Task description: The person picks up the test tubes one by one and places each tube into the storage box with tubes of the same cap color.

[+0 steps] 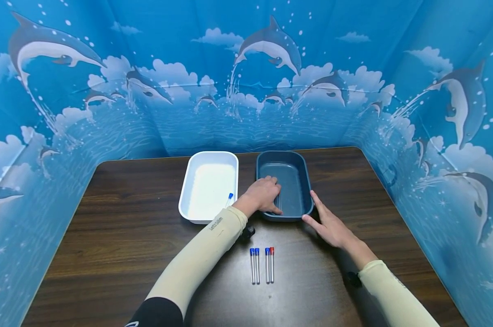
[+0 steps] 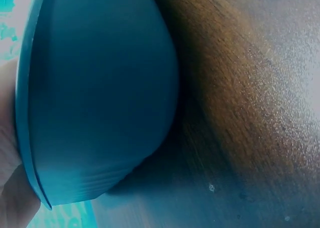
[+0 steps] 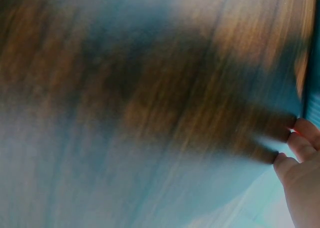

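Black sleeve hem (image 1: 160, 313) nearest the lens, then cream arm cover (image 1: 197, 263) leading to left hand (image 1: 263, 194), bent over the 8 o'clock rim of dark tray (image 1: 291, 181) with fingertips hidden, so cannot tell if pinching anything. Dark tray at 10 o'clock from right hand (image 1: 330, 227), spread with thumb apart at its 4 o'clock corner, long axis 12-6; four slim clear pens (image 1: 257, 268) at 6 o'clock from left hand, slightly nearer, lying 12-6 too. Smooth rounded walls, likewise on white tray (image 1: 201, 190) at 9 o'clock, holding blue-capped pen (image 1: 230, 196); wood-grain table (image 1: 107, 236), dull sheen
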Motion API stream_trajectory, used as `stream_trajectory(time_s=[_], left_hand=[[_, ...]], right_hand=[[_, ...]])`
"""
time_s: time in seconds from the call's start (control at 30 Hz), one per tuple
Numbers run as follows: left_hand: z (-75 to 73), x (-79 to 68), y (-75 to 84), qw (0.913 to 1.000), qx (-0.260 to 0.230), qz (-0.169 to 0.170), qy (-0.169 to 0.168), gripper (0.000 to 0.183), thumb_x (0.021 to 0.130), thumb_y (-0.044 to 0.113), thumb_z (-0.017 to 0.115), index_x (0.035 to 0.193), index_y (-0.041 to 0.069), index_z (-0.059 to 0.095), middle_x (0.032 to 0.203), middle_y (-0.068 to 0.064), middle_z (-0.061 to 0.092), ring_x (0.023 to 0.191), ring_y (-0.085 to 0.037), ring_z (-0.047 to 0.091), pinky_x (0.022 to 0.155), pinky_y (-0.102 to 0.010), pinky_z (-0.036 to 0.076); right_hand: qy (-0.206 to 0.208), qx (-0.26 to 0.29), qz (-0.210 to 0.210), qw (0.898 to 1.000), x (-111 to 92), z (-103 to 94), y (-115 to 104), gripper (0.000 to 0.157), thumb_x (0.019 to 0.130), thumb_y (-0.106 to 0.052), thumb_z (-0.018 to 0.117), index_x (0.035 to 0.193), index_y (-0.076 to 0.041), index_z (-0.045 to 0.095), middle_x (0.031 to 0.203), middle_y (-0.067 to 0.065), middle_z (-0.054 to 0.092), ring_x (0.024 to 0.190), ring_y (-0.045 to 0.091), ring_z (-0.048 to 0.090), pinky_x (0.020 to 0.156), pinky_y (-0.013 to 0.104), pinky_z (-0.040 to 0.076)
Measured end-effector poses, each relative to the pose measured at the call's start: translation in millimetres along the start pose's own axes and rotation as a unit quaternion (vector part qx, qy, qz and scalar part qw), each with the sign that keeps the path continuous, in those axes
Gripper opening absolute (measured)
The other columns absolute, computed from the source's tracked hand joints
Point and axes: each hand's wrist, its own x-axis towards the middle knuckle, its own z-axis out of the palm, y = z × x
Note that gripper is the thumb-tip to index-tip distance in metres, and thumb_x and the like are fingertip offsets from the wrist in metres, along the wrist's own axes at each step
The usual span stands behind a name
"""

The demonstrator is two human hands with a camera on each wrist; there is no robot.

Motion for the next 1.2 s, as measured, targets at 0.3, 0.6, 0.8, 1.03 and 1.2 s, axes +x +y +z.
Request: stream_trajectory(time_s=[0.3,0.6,0.8,1.03,1.2], left_hand=[[-3.0,1.4,1.6,0.9999,-0.003,-0.004,-0.016,0.085,0.076,0.073,0.066,0.133,0.009,0.059,0.132,-0.010,0.053,0.115,-0.023,0.049,0.102,-0.038,0.040],[-1.6,3.8,2.2,0.9997,0.007,-0.004,-0.021,0.082,0.076,0.072,0.067,0.130,0.010,0.062,0.132,-0.010,0.054,0.112,-0.022,0.050,0.101,-0.037,0.041],[-0.6,4.9,2.8,0.9996,0.013,-0.006,-0.022,0.081,0.076,0.072,0.066,0.128,0.011,0.063,0.129,-0.009,0.055,0.109,-0.021,0.050,0.099,-0.036,0.042],[-0.8,3.9,3.8,0.9997,0.014,-0.005,-0.021,0.079,0.076,0.072,0.066,0.126,0.011,0.064,0.125,-0.009,0.055,0.107,-0.021,0.050,0.097,-0.036,0.043],[-0.7,3.1,3.9,0.9997,0.016,-0.003,-0.020,0.079,0.076,0.072,0.066,0.126,0.010,0.064,0.123,-0.008,0.056,0.104,-0.021,0.049,0.095,-0.036,0.043]], right_hand=[[0.001,-0.001,-0.002,1.000,0.3,-0.5,0.5,0.083,0.099,-0.059,0.043,0.158,-0.030,-0.008,0.163,0.016,0.006,0.143,0.046,0.019,0.103,0.069,0.024],[0.003,0.000,-0.002,1.000,0.6,0.8,0.9,0.083,0.099,-0.058,0.043,0.158,-0.029,-0.007,0.163,0.015,0.006,0.143,0.045,0.019,0.105,0.068,0.023],[0.006,-0.001,-0.008,1.000,-0.9,0.7,0.9,0.083,0.098,-0.062,0.041,0.157,-0.032,-0.008,0.163,0.015,0.006,0.143,0.045,0.020,0.105,0.068,0.024],[0.005,0.000,-0.007,1.000,-1.4,0.3,0.8,0.083,0.098,-0.061,0.042,0.158,-0.030,-0.007,0.163,0.015,0.007,0.143,0.045,0.020,0.104,0.068,0.024],[0.003,0.002,-0.006,1.000,-0.8,0.0,0.6,0.083,0.099,-0.059,0.043,0.158,-0.030,-0.006,0.163,0.015,0.007,0.143,0.045,0.020,0.104,0.068,0.024]])
